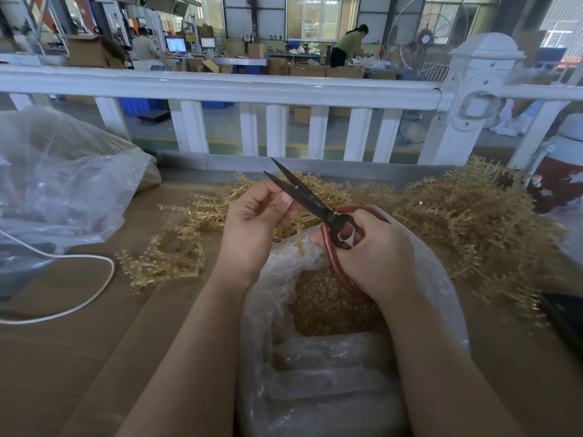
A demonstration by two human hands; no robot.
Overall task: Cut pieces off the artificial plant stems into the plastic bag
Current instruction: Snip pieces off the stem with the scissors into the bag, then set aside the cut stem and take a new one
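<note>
My right hand grips the red handles of black-bladed scissors, whose blades stand slightly apart and point up and away. My left hand pinches a thin tan plant stem that hangs down from its fingers, just left of the blades, over the mouth of the clear plastic bag. Several cut tan pieces lie inside the bag. A heap of uncut tan stems spreads over the brown table behind and to the right of my hands.
A few loose stems lie left of my left arm. A big crumpled clear bag and a white cable occupy the left side. A white railing runs along the table's far edge. A dark flat object sits at the right edge.
</note>
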